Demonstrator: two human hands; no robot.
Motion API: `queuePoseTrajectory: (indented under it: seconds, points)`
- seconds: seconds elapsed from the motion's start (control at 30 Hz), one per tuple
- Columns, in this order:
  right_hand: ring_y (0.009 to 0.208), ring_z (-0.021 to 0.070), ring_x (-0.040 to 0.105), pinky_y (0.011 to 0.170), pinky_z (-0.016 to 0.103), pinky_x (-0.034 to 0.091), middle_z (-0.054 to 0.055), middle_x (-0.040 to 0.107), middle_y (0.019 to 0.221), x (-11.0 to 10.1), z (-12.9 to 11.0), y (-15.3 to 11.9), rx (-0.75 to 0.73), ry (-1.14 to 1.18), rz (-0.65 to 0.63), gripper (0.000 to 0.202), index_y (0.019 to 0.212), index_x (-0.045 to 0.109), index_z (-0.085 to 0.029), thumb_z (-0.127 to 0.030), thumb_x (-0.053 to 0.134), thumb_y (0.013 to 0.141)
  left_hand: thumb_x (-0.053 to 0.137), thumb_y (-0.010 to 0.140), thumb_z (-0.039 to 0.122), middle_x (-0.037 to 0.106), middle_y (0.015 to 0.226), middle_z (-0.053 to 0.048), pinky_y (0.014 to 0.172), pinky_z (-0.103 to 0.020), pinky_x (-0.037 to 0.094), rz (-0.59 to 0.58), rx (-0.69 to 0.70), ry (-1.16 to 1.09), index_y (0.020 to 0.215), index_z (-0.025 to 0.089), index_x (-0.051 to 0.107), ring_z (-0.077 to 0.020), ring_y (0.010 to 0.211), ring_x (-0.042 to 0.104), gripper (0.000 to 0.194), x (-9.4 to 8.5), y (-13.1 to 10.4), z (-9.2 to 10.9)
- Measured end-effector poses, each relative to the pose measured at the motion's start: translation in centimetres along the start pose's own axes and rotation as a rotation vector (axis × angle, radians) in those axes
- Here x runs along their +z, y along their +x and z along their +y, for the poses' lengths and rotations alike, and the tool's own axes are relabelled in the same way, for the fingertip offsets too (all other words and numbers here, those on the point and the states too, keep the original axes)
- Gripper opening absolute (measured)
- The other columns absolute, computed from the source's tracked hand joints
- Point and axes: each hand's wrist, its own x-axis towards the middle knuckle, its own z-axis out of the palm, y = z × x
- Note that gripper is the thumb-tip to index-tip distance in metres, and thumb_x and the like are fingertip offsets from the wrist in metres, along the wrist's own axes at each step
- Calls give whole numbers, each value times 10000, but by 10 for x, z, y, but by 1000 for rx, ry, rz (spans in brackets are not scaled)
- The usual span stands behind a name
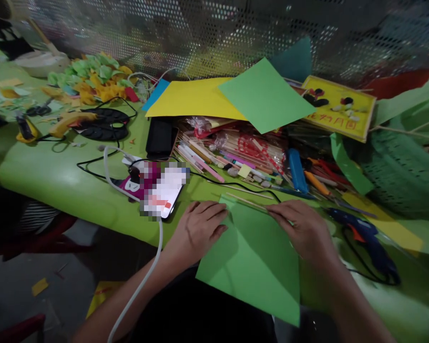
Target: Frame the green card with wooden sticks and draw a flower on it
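A sheet of green paper (253, 262) lies at the table's front edge, its lower part hanging over towards me. Along its top edge runs a thin wooden stick (246, 201). My right hand (303, 228) pinches the stick near its right end. My left hand (203, 226) rests at the sheet's upper left, fingers stretched out and fingertips on the paper, just below the stick's left end. Beyond both hands passes a black cable (236, 186).
A lit phone (168, 190) and a purple power strip (137, 186) sit left. A blue glue gun (368, 238) lies right. Behind are pens and bundled sticks (250, 147), yellow paper (193, 97), another green sheet (266, 97) and a green basket (400, 157). A white cable (148, 276) crosses my left forearm.
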Motion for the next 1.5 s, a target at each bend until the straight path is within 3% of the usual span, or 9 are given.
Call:
queuePoseTrajectory:
  seconds: [0.3,0.9,1.23,1.5]
  points:
    - [826,234,660,746,367,523,77,737,899,10,2,0,-40,-59,-50,264,1069,796,-201,-285,550,1026,577,1021,270,682,1378,-64,1095,-448,465,-15,-1,-46,1292,206,632,-221,1287,618,285,4,-4,0]
    - [827,225,677,740,363,544,71,748,898,12,3,-1,-28,-27,-62,267,1052,797,-244,-306,539,1021,575,1022,279,686,1365,-63,1088,-450,476,-26,-11,-54,1274,203,631,-223,1282,613,269,1,-4,1]
    - [822,225,676,723,356,527,70,751,897,11,-1,1,-4,-62,-85,263,1079,798,-241,-235,544,1007,592,1012,342,499,1584,-78,1057,-509,456,-143,-34,59,1226,224,604,-281,1334,561,245,-2,4,3]
    - [841,228,691,757,365,545,74,766,922,7,-5,6,11,-47,-102,265,1121,781,-258,-225,546,1003,613,993,366,512,1573,-77,1043,-497,444,-152,-40,98,1216,228,593,-294,1308,556,262,-3,6,4]
